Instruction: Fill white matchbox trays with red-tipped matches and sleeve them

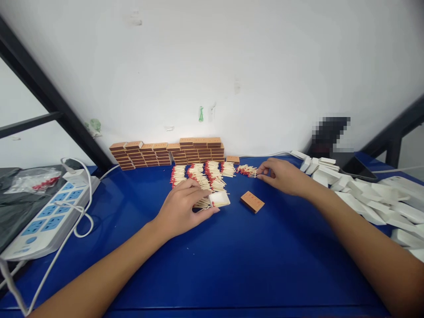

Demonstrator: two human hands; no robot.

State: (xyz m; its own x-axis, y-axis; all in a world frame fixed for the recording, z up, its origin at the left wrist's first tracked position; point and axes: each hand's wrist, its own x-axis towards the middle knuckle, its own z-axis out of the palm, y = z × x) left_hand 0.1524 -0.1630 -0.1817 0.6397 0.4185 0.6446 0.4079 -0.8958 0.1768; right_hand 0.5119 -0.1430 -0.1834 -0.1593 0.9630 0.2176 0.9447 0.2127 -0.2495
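Observation:
My left hand (185,205) is closed on a white matchbox tray (219,198), thumb in front and fingers behind, with a few matchsticks lying inside it. At the right end of the match rows, my right hand (278,176) pinches at the pale ends of a small pile of matches (247,170); how many its fingertips hold is too small to make out. Several bundles of red-headed matches (212,172) lie behind my left hand, which partly hides them. Between my hands, an orange-brown matchbox sleeve (252,202) rests flat on the blue table (212,269).
Stacked matchboxes (198,152) line the wall. Many white trays (374,196) are heaped at the right, near a dark device (359,168). On the left lie a power strip (49,221) with white cables and a plastic bag (36,180) with red bits. Black metal frame bars flank the table.

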